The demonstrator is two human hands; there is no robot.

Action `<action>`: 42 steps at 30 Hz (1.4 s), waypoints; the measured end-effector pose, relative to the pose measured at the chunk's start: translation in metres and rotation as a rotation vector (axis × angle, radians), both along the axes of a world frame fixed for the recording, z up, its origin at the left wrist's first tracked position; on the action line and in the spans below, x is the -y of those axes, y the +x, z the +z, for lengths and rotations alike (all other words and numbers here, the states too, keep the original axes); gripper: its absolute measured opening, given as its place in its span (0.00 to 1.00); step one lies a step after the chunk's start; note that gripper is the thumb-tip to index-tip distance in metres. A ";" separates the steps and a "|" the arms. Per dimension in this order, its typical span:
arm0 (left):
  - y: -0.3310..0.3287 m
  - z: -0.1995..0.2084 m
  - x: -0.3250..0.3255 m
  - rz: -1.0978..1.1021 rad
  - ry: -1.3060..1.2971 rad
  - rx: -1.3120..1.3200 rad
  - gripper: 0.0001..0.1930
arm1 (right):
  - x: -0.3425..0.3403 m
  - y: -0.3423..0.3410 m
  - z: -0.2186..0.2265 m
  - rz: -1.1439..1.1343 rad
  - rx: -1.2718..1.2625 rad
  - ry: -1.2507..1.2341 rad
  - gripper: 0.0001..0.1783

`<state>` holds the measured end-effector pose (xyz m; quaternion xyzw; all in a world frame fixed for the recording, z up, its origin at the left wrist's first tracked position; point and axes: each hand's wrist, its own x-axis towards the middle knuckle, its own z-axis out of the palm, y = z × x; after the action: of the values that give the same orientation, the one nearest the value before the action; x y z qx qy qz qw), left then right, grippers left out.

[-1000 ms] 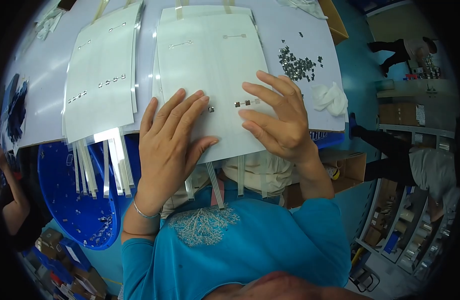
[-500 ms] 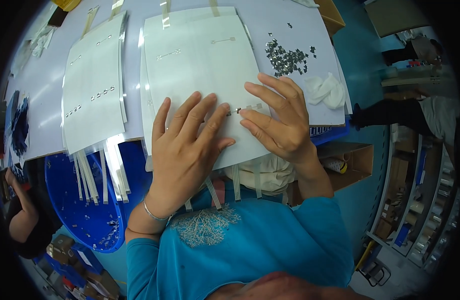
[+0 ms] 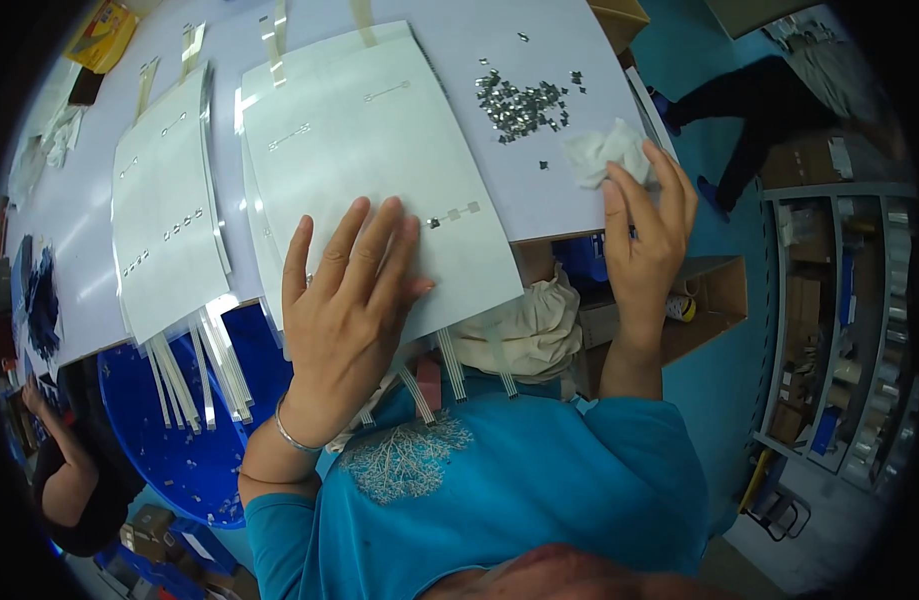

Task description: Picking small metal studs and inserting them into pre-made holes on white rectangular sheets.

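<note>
My left hand [image 3: 344, 285] lies with fingers stretched on the lower part of a white sheet [image 3: 369, 150]. Beside its forefinger, a small dark metal piece [image 3: 433, 223] sits on the sheet, at the end of a row of printed pads [image 3: 464, 210]. Out to the right, the fingertips of my right hand [image 3: 647, 225] close on the near right edge of a crumpled white cloth [image 3: 591, 160]; what lies between them is partly hidden. Past the sheet's right edge is a pile of small shiny metal pieces [image 3: 522, 105].
A second stack of white sheets [image 3: 169, 240] lies on the left, its ribbon tails [image 3: 224, 360] hanging over a blue tub [image 3: 164, 470]. An open cardboard box [image 3: 719, 305] is below the table's right edge. Another person's arm [image 3: 64, 440] shows at left; a person's dark-clad legs [image 3: 729, 105] at right.
My right hand has left the row of pads and moved right to the cloth, which has changed shape. My left hand stays flat on the sheet. The whole view has shifted.
</note>
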<state>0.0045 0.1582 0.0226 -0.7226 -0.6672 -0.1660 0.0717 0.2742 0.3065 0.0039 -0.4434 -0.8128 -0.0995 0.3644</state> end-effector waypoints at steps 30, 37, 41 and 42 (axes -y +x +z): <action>0.007 -0.002 -0.010 -0.032 -0.002 0.135 0.29 | -0.003 -0.029 0.013 0.356 -0.070 -0.196 0.07; 0.007 -0.002 -0.011 -0.016 -0.004 0.145 0.29 | 0.008 -0.028 0.020 0.356 0.068 -0.162 0.10; 0.007 -0.004 -0.011 -0.017 0.000 0.145 0.30 | 0.006 -0.021 0.013 0.356 0.007 -0.173 0.10; 0.006 -0.002 -0.011 -0.013 -0.020 0.154 0.31 | 0.006 -0.018 0.014 0.359 0.009 -0.173 0.10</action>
<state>0.0108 0.1695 0.0211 -0.7126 -0.6678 -0.2150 0.0117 0.2567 0.3009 0.0183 -0.3205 -0.8860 0.0355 0.3333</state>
